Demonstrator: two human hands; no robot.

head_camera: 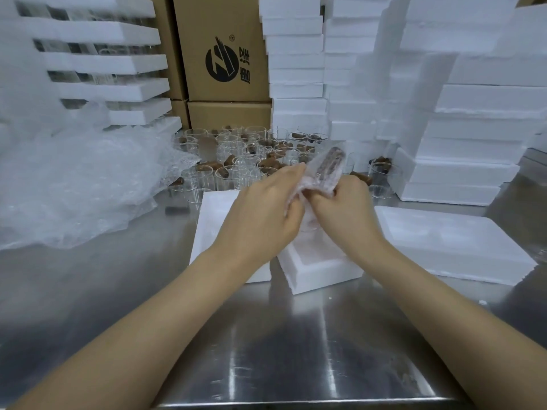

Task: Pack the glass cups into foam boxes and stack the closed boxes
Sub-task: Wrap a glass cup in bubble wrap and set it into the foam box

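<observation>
cardboard cartons point(228, 31), steel table point(266, 350)

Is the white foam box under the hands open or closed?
Open: the foam box shows its raised rim and a hollow inside, with no lid on it. Its far part is hidden, so I cannot tell what is inside.

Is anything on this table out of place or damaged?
One small dark piece lies alone on the steel table, apart from the glass cups. A white foam crumb lies near the flat foam piece on the right. I see nothing broken.
</observation>
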